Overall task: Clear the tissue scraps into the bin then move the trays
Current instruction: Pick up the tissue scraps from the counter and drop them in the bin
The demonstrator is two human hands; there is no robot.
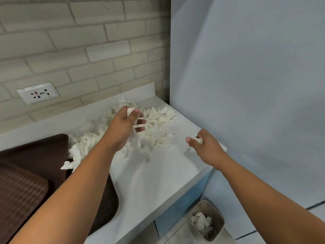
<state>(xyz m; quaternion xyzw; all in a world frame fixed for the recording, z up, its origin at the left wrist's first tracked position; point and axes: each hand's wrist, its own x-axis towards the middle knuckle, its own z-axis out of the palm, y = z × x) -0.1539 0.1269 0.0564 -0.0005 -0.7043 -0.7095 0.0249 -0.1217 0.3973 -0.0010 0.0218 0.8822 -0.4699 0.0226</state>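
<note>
Pale brick wall point(79, 41) at eleven o'clock carries a white socket plate point(37, 93) at nine o'clock. White counter point(158, 173) at centre. Tiled floor point(175, 232) at five o'clock.

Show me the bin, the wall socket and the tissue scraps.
bin point(217, 215): head view, bare inner wall.
wall socket point(37, 93): head view, middle of its plate.
tissue scraps point(159, 128): head view, right part of the heap.

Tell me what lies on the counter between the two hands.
In the head view, tissue scraps spread beside the left hand; then bare counter up to the right hand.
</note>
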